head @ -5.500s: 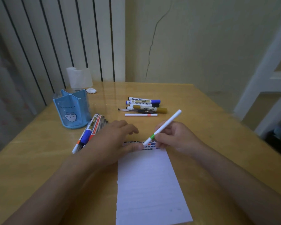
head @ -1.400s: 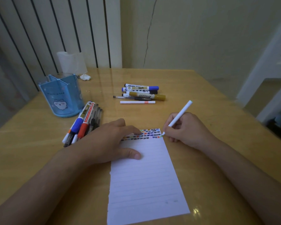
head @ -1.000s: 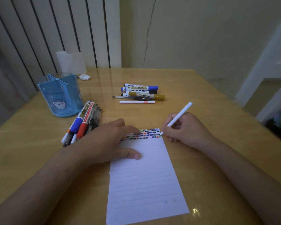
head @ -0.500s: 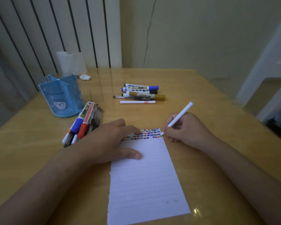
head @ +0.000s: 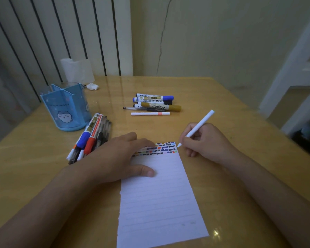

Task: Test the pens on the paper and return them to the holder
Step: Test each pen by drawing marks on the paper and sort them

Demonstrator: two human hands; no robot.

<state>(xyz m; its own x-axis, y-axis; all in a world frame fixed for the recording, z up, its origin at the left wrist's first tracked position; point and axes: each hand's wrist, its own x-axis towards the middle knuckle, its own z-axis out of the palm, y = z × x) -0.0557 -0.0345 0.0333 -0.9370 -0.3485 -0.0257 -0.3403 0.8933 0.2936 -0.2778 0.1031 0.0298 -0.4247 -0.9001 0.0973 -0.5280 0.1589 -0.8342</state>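
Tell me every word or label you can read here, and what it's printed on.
"PERMANENT": on the gold marker in the far group.
Blue markers behind it: label print too small to read.
Blue pen holder: a line of small text above a cartoon face, blurred.
Red marker and blue marker beside the holder: labels unreadable.

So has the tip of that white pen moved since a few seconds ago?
Yes. The white pen in the right hand has slid rightward along the coloured marks, from mid-row to the top right corner of the lined white paper.
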